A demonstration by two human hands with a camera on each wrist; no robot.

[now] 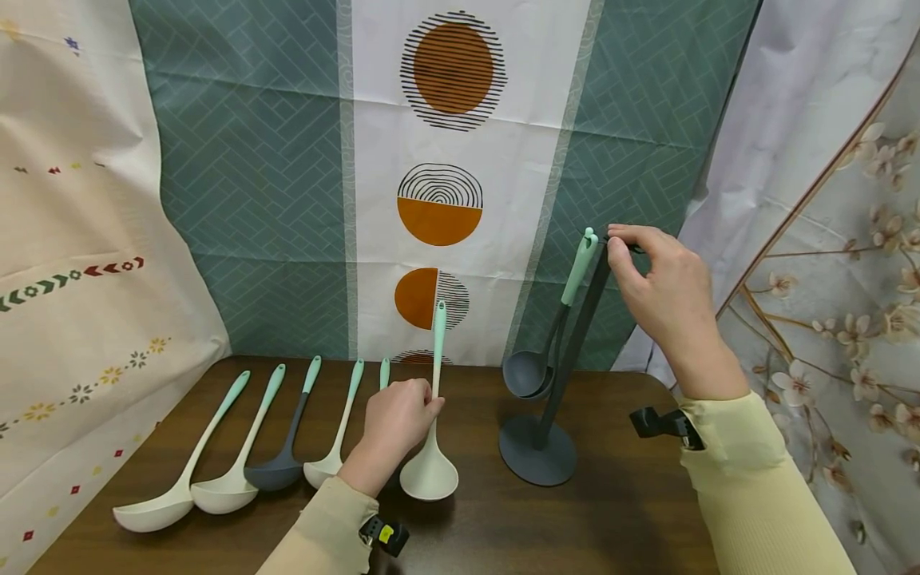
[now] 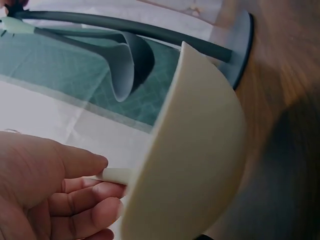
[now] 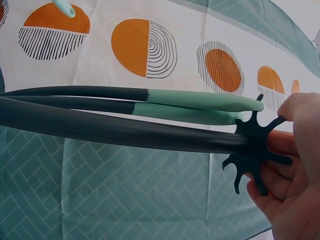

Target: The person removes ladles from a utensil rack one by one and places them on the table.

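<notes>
My left hand [image 1: 395, 422] pinches the thin stem of a cream ladle [image 1: 429, 477] with a mint handle. That ladle is upright, bowl down, its bowl large and close in the left wrist view. My right hand [image 1: 667, 289] grips the hooked top [image 3: 257, 145] of a dark grey utensil stand [image 1: 575, 351], thumb and fingers among the hooks. Two dark grey ladles [image 1: 523, 374] hang from the stand by their mint handles [image 3: 200, 100], side by side, left of the post. The cream ladle is left of the stand, its bowl apart from the base [image 1: 537, 463].
On the left of the brown table [image 1: 611, 511] lies a row of ladles: a cream ladle [image 1: 154, 509], another cream one [image 1: 226, 495], a dark grey one [image 1: 276, 473] and more. My left hand partly hides the last handle [image 1: 384, 373]. Patterned cloth [image 1: 251, 160] hangs behind.
</notes>
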